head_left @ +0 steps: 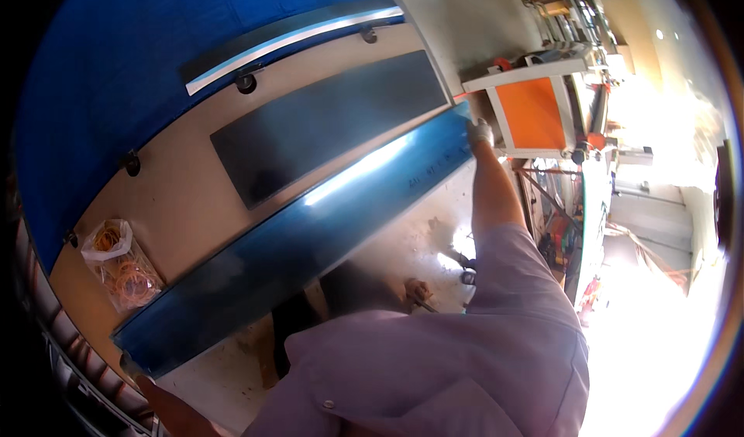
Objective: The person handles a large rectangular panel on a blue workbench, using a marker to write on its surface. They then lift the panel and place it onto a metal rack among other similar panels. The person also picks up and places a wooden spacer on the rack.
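A long, narrow blue sheet-metal panel (310,243) stretches across in front of me, slanting from the lower left up to the right. Its glossy face reflects a bright streak, and there is handwriting near the right end. At that far end my right hand (480,132), in what looks like a pale glove, is closed on the edge with the arm stretched out. My left hand (136,367) grips the near-left corner; it is dark and partly hidden by the panel. Beyond the panel, a flat dark rectangular sheet (333,123) lies on a brown surface (174,197).
A clear plastic bag (124,266) of orange wire lies past the panel's left end. Blue sheeting (116,73) covers the far side, with a dark, white-edged strip (294,46) and black round fittings (246,84) along its border. An orange-sided, pale-framed unit (531,115) stands beside my right hand.
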The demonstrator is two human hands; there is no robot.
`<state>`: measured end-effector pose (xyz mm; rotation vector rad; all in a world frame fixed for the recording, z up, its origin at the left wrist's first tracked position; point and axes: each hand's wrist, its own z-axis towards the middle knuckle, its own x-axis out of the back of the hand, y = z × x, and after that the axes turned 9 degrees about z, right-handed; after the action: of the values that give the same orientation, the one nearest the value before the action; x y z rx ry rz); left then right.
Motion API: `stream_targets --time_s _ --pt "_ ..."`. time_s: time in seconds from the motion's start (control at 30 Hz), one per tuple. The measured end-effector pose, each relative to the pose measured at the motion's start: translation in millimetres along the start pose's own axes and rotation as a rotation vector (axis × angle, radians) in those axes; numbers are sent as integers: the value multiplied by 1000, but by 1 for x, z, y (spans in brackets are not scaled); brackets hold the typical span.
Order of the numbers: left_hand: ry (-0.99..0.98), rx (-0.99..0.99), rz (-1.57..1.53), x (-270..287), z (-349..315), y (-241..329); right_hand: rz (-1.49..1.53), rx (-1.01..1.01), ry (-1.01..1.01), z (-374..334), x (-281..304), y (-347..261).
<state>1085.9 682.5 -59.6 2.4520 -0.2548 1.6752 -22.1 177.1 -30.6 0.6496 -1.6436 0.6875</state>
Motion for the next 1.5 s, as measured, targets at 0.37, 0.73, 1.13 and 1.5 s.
stream_targets --time_s 0.37,0.73,1.13,1.5 --pt "-92 -69 37 9 -33 9 8 530 -143 53 -46 7" --pt "328 -650 -37 26 -239 256 414 1146 21 -265 -21 -214" --pt "276 -527 484 82 -112 212 350 1664 -826 -566 -44 -347" --pt "37 632 -1207 -1 -351 153 105 1896 -595 -665 -89 -376"
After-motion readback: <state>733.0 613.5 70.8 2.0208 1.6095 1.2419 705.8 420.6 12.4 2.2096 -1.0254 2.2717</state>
